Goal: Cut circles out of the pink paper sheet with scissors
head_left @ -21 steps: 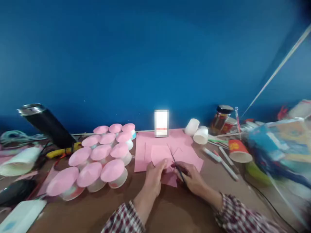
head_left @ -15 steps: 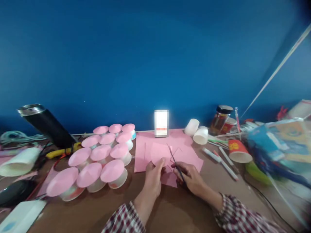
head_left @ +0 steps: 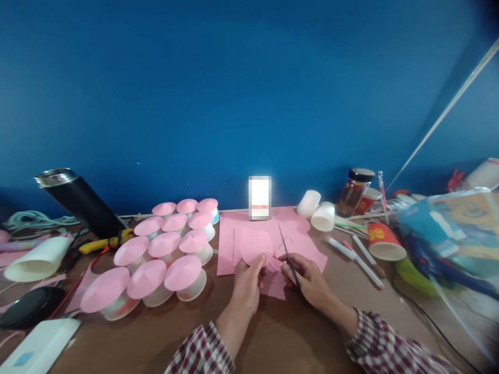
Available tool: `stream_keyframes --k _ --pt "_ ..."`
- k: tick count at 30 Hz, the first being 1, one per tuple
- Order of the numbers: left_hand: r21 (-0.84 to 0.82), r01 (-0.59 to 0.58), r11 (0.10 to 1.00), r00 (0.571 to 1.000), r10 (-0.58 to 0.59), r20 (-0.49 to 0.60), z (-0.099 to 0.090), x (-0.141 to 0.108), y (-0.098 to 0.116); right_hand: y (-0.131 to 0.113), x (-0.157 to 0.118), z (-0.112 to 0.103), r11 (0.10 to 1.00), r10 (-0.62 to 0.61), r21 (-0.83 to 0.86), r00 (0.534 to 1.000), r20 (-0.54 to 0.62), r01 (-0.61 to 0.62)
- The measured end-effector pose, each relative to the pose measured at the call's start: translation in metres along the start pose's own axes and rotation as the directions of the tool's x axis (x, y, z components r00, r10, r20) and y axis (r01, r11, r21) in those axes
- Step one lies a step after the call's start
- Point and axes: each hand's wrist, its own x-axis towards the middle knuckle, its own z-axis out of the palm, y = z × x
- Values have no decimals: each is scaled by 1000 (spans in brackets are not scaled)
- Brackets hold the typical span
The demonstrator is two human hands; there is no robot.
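Head view: has swung the dark scissors [head_left: 290, 264] clear of the pink disc [head_left: 256, 246], apparently leaving its edge free of the blade. Grips scissors in fingers of the right hand [head_left: 307, 280]; pinches disc at its near edge with fingers of the left hand [head_left: 246, 285], above pink sheets [head_left: 226, 255] on the desk [head_left: 280, 343]. Cone-topped cups [head_left: 182, 273] at left; pens [head_left: 366, 270] at right. Crowding between hands: pink scraps [head_left: 274, 286].

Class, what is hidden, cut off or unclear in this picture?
In the head view:
- Thin dark pointed tool: handle covered by right hand.
- Round pink paper piece: lower edge behind left hand.
- White rectangular case: cut off by bottom edge.
- Blue-and-tan packet: print blurred.
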Motion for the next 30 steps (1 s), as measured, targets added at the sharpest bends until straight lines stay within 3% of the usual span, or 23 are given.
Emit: stream_keyframes --k 10,14,18,25,30 --pt "-53 13 999 999 -11 38 -4 4 -4 -2 -1 4 999 -32 16 999 -31 32" --pt "-29 2 1000 996 0 90 -3 2 -1 -12 0 4 989 -42 139 994 -99 56" --pt "48 1 999 992 -7 130 -2 -2 1 -21 1 6 966 7 256 988 -157 34" --pt "247 1 969 974 -57 220 -5 -1 -5 -13 3 9 956 67 292 966 -248 9" --pt "291 -22 956 971 -48 233 -8 3 -11 -10 4 10 951 69 309 974 -216 1"
